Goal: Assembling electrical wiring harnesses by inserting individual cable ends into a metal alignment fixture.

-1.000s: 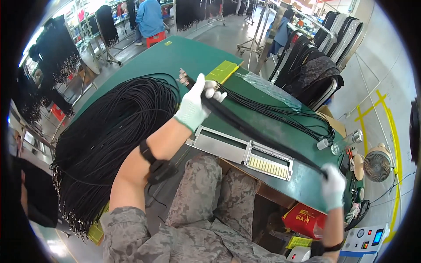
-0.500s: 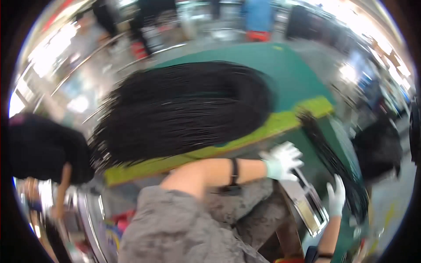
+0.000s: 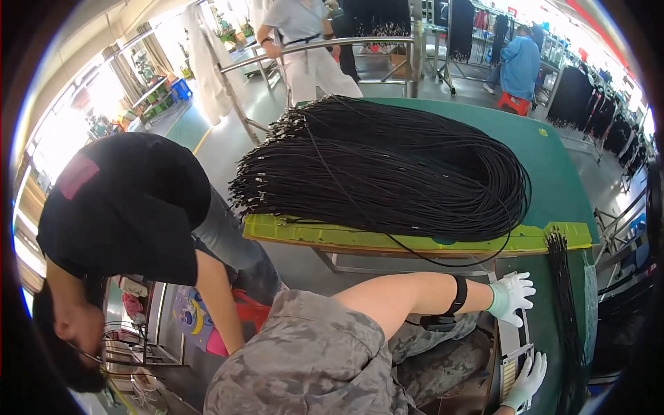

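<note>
My left hand (image 3: 512,297), in a white glove with a black band at the wrist, hovers with fingers spread over the grey metal fixture (image 3: 515,349) at the green table's (image 3: 553,173) near edge. It holds nothing. My right hand (image 3: 527,379), also gloved, rests flat and empty on the lower part of that fixture. Just right of both hands a straight bundle of thin black cables (image 3: 564,304) lies along the table, apart from the fingers. A large coil of black cables (image 3: 387,173) fills the table's middle.
A yellow-green strip (image 3: 387,238) lines the table's edge. A person in a black shirt (image 3: 124,207) bends over close on the left. Another person (image 3: 304,41) stands behind a steel railing (image 3: 332,45); one in blue (image 3: 519,66) sits at the back right.
The view has swung left toward the cable coil. Both hands have let go of the stretched cable bundle, which now lies on the table beside them.
</note>
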A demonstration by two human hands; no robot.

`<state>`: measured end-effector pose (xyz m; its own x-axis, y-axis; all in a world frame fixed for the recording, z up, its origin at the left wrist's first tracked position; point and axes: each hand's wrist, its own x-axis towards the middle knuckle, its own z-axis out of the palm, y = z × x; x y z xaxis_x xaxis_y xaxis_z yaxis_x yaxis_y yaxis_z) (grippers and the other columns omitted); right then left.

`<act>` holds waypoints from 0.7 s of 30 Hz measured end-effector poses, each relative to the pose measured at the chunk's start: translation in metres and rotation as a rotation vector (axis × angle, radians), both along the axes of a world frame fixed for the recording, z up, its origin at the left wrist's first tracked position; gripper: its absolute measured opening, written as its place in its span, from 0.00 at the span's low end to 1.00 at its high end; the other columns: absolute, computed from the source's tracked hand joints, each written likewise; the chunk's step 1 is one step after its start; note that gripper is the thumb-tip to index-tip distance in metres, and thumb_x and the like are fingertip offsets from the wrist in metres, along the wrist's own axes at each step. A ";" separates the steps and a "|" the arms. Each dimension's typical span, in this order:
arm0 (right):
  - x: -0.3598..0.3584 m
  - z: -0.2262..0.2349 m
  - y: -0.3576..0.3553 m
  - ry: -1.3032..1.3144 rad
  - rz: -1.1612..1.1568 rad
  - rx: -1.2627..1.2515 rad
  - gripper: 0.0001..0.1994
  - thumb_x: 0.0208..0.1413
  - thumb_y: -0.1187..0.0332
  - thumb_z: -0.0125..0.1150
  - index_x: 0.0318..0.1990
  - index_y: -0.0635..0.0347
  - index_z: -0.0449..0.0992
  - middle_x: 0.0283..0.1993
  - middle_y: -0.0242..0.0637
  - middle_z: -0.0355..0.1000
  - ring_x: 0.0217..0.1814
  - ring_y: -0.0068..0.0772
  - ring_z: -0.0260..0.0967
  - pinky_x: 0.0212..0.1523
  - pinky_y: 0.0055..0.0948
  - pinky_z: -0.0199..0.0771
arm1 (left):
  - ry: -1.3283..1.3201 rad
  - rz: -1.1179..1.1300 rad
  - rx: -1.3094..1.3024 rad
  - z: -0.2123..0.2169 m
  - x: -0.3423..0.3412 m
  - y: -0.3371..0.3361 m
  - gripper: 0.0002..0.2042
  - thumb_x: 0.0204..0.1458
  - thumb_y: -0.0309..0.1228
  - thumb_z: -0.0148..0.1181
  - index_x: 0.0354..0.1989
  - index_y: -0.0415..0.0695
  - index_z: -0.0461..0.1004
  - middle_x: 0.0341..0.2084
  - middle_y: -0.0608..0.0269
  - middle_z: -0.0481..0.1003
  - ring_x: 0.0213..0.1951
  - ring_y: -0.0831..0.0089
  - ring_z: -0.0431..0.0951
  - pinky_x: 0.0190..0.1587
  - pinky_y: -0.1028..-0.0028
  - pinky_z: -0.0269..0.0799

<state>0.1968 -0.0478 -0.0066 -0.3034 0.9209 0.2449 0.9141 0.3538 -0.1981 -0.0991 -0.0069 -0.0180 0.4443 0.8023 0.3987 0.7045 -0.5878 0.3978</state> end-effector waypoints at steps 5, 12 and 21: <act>-0.003 -0.002 0.004 0.045 0.015 -0.012 0.22 0.62 0.57 0.48 0.53 0.69 0.71 0.60 0.55 0.64 0.62 0.54 0.59 0.63 0.42 0.57 | 0.063 0.057 -0.016 -0.003 0.000 -0.002 0.29 0.46 0.55 0.55 0.52 0.50 0.74 0.57 0.51 0.66 0.63 0.55 0.59 0.68 0.50 0.40; -0.002 -0.002 0.004 0.032 -0.004 -0.022 0.22 0.62 0.57 0.48 0.53 0.69 0.71 0.60 0.54 0.64 0.62 0.53 0.60 0.62 0.41 0.58 | 0.147 0.157 -0.049 -0.003 0.006 -0.022 0.30 0.52 0.56 0.48 0.60 0.52 0.67 0.62 0.55 0.61 0.66 0.57 0.54 0.69 0.47 0.31; 0.003 -0.002 0.009 0.025 0.018 -0.054 0.23 0.62 0.57 0.48 0.53 0.70 0.71 0.60 0.53 0.65 0.61 0.52 0.61 0.62 0.39 0.58 | 0.142 0.182 -0.054 -0.004 0.002 -0.037 0.32 0.53 0.58 0.46 0.63 0.54 0.64 0.65 0.55 0.58 0.68 0.57 0.50 0.68 0.45 0.27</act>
